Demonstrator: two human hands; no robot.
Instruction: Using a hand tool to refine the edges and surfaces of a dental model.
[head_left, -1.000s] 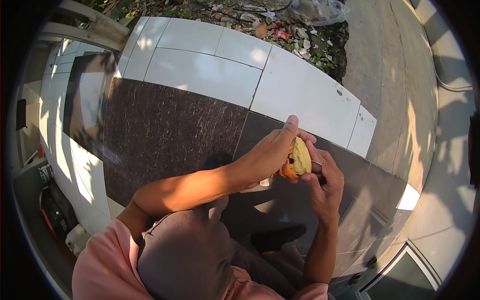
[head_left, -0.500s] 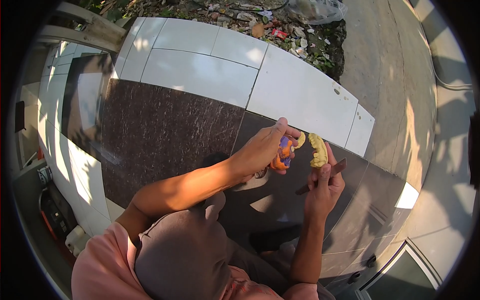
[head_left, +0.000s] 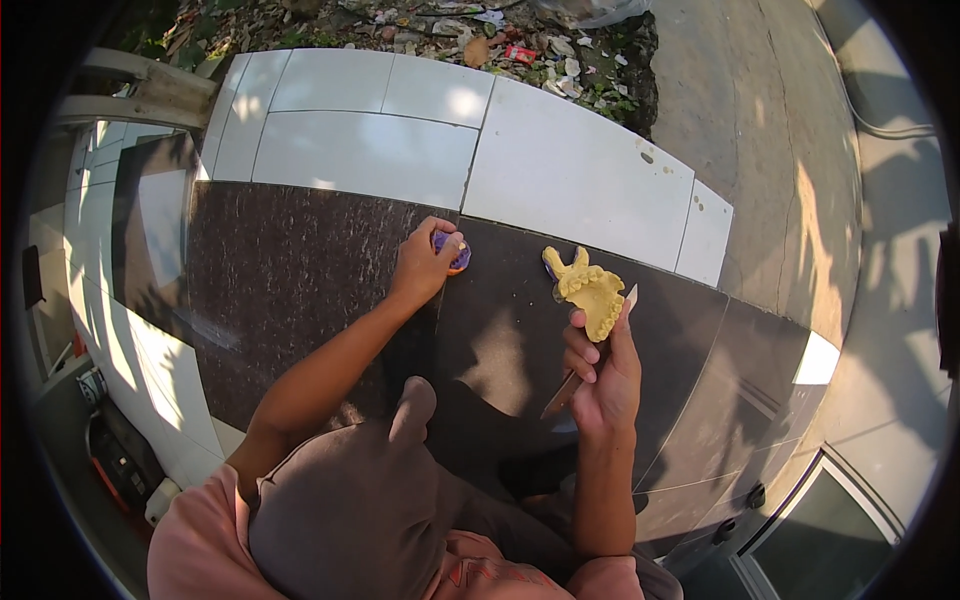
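Observation:
My left hand (head_left: 422, 265) is closed on a purple and orange dental impression (head_left: 458, 264) low over the dark tiles, near a tile joint; its fingers cover part of it. In my raised right hand (head_left: 606, 375) is a pale yellow dental cast (head_left: 598, 296), with its row of teeth curving round a hollow. The same hand grips a flat brown blade-like tool (head_left: 562, 393), which runs under the fingers and ends in a pale tip beside the thumb. Just beyond the cast, a second yellow cast (head_left: 556, 263) with purple along its edge is partly hidden by it.
Dark floor tiles (head_left: 500, 300) lie under my hands, bordered by white tiles (head_left: 570, 160). Past them is a strip of soil and litter (head_left: 540, 50). Concrete paving (head_left: 745, 150) runs along the right. A framed glass panel (head_left: 830, 530) stands at the lower right.
My left hand has moved left and down to the tiles with the impression, away from the right hand. The cast in my right hand has turned, showing its hollow face.

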